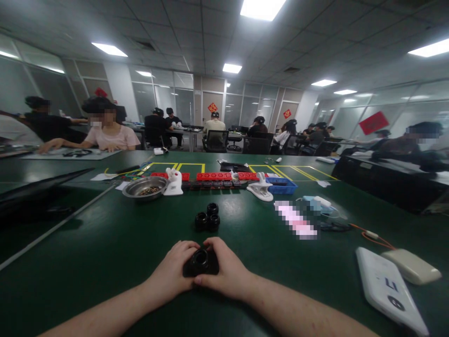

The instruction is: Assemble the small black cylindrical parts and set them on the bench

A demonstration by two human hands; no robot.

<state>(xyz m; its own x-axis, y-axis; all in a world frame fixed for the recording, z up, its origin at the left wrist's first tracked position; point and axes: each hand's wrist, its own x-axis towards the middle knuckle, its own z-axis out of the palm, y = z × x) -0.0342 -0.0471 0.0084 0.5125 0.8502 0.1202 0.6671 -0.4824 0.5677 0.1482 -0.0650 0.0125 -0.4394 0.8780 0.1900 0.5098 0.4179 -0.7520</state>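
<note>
Low in the frame, just left of centre: a black ring-shaped part (200,262), clamped between the left hand (174,274) and the right hand (226,271), fingers of both closed round its sides. Round opening turned up and slightly toward the camera, so axis near upright; too squat to show any real long axis.

Just above, mid-frame: three more black rings (207,219) bunched together and touching, openings likewise up, apart from the hands.

Farther up and left: a shallow metal bowl (144,187) holding a small heap of dark bits (too small to tell what). Right of centre at the same height: a blue tray (285,187), contents not readable. Between the two: a row of red blocks (217,176) with a dark strip in front, a white clip stand (174,182) at the left end and a white clamp (260,188) at the right.

Lower right corner: a white flat device (387,289) beside a beige oblong case (410,266), an orange cable (373,236) just above.

Underneath everything: a dark green table (105,252) with yellow marked lines at the far edge. Beyond: an open office, glass partitions, ceiling light panels, red decorations on the walls, other people seated at desks across the upper half.
</note>
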